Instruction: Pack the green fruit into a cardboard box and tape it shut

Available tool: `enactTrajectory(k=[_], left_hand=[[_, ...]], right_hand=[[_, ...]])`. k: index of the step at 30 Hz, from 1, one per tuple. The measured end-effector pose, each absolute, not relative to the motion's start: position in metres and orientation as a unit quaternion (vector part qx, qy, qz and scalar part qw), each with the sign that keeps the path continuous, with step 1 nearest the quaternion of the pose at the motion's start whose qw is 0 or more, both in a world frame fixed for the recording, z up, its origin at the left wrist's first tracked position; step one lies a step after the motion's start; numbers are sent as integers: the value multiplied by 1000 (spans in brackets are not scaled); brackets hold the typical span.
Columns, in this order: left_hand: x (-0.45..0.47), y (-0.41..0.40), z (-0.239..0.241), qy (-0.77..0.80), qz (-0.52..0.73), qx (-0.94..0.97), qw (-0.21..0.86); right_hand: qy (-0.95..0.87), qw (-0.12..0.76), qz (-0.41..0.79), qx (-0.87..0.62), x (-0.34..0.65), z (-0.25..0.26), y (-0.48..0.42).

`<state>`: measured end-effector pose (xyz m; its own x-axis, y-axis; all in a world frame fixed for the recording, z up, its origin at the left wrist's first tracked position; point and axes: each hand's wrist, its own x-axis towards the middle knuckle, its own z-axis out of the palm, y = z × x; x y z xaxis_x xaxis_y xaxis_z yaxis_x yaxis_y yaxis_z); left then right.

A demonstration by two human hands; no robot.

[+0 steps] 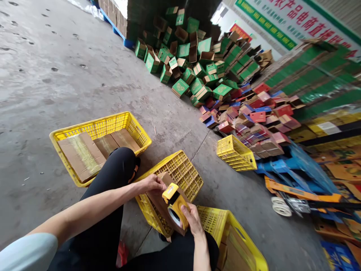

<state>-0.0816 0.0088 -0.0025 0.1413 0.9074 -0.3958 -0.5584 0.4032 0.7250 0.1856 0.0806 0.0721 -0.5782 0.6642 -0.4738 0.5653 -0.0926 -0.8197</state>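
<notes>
**Right hand [193, 218] is gripping a yellow tape dispenser [179, 207] over a brown carton [157, 198]**

Judging by the tool and the carton below it, the step in hand is looking like taping. Doing it well is calling for a strip that is running straight along the seam and lying flat. The left hand [153, 183] should be anchoring the tape's free end while the right is drawing the dispenser away with even tension, at a low angle, so that no wrinkles are forming. The left fingertips should be staying clear of any cutting edge, which is too small to make out here. A taped carton [83, 156] in the open yellow crate [96, 126] is showing a fair model: a broad band running along its top.

The dispenser is sitting firmly within the right hand's grip, the thumb lying across its yellow body. Its head is pointing up toward the left hand, whose fingertips are bunching just beside it; I cannot tell whether that grip is closing on tape, on the carton's edge or on nothing. The carton is lying beneath the dispenser, which is partly hiding it, and over a lattice-faced crate [184, 169] just beyond the lap. What is bearing its weight is not showing clearly.
</notes>
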Motion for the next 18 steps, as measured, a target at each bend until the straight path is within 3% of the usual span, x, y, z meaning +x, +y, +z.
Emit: enactTrajectory(k=[18], left_hand=[[-94,14,2,439,542,200,688]], right_hand=[[-629,-10,582,-515,142,116,86]])
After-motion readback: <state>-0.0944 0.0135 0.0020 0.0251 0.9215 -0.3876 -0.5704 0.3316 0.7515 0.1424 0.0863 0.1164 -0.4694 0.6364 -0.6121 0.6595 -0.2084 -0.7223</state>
